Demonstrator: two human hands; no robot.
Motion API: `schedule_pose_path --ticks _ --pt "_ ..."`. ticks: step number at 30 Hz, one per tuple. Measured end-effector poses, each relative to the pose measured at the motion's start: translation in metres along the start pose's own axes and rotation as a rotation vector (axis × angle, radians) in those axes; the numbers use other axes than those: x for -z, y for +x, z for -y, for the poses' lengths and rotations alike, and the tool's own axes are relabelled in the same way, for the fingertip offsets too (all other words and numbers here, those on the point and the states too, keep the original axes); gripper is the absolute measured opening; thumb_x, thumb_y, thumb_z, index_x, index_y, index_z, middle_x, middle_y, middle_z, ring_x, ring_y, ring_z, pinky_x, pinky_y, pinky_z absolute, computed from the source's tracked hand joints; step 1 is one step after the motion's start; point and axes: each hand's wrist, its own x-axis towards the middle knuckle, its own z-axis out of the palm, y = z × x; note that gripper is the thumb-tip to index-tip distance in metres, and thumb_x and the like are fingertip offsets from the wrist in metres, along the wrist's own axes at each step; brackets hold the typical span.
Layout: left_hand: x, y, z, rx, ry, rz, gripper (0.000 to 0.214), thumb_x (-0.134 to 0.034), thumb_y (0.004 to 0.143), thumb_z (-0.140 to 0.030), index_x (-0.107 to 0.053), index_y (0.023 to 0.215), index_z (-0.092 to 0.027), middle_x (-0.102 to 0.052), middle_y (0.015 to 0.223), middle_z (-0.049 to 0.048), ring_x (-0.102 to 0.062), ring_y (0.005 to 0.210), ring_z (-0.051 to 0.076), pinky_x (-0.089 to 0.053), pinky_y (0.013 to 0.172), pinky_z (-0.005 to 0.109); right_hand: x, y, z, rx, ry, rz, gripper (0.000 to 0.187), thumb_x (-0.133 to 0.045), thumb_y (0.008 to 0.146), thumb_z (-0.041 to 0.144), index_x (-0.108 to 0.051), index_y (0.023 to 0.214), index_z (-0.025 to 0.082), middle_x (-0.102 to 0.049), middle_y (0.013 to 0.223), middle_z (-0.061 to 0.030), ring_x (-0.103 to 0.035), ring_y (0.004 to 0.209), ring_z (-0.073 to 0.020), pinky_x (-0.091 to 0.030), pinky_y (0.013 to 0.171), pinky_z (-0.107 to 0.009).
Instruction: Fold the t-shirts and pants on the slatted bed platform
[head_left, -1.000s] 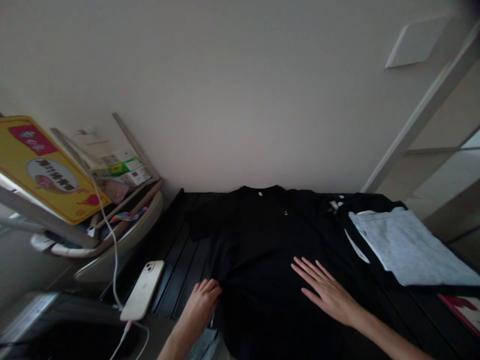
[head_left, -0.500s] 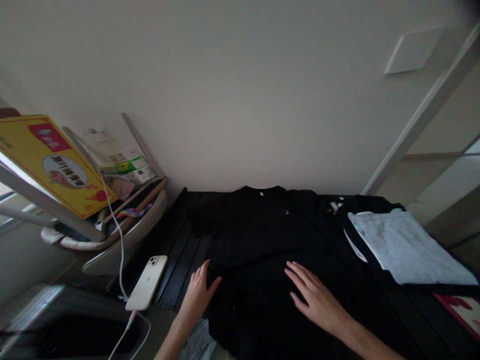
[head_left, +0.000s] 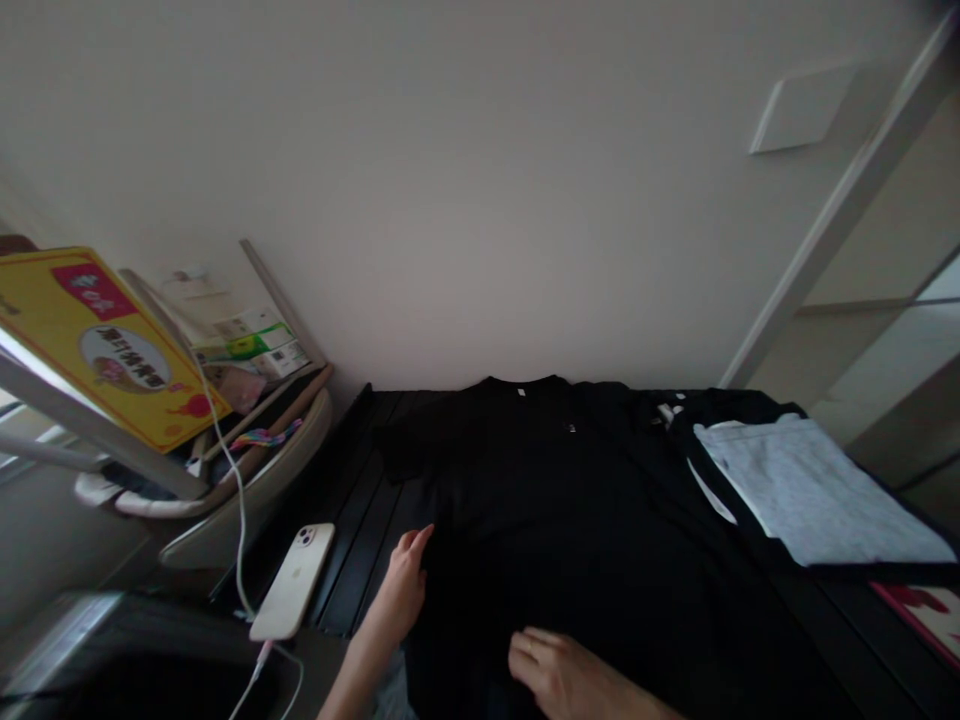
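Left hand (head_left: 401,590), fingers open, touches the black T-shirt (head_left: 570,500) at its left edge; right hand (head_left: 559,675), half-curled on the shirt, apparently grips nothing.

The right hand (head_left: 559,675) has pulled back down the black T-shirt (head_left: 555,520).

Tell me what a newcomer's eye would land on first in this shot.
A black T-shirt spread across the middle of a dark slatted surface dominates, with the person's left hand at its near-left edge and right hand on its lower part. A bright yellow printed board stands out at upper left, and a light grey folded garment lies at right.
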Motion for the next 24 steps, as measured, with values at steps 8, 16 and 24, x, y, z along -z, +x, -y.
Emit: schedule_pose_path --ticks 8,16,24 --pt "0.044 0.038 0.000 0.257 0.237 -0.071 0.049 -0.046 0.088 -0.029 -0.047 0.137 -0.021 -0.046 0.141 0.0152 -0.045 0.125 0.035 -0.044 0.093 0.050 0.075 -0.017 0.030 -0.240 0.190 -0.024 0.023 -0.062 0.079 0.042 -0.063 0.093 0.025 -0.065 0.090 -0.0001 -0.059 0.090 -0.0183 -0.037 0.102 -0.038" --pt "0.025 0.132 0.034 0.575 0.104 -0.243 0.062 -0.032 0.095 -0.052 -0.023 0.150 -0.026 -0.030 0.150 0.0225 -0.021 0.140 0.043 -0.025 0.103 0.066 -0.011 0.057 0.025 0.034 0.057 -0.051 0.060 -0.046 0.091 0.050 -0.034 0.144 0.025 -0.027 0.155 -0.0103 -0.026 0.140 -0.0303 -0.030 0.112 -0.045" --pt "0.013 0.172 0.036 0.435 -0.011 -0.264 0.046 -0.034 0.095 -0.032 -0.048 0.137 -0.020 -0.034 0.152 0.0122 -0.011 0.144 0.037 -0.016 0.105 0.071 -0.002 0.057 0.001 -0.237 -0.001 -0.231 0.075 -0.057 0.085 0.034 -0.020 0.150 0.031 -0.004 0.160 -0.0046 -0.009 0.145 -0.0301 -0.021 0.116 -0.050"
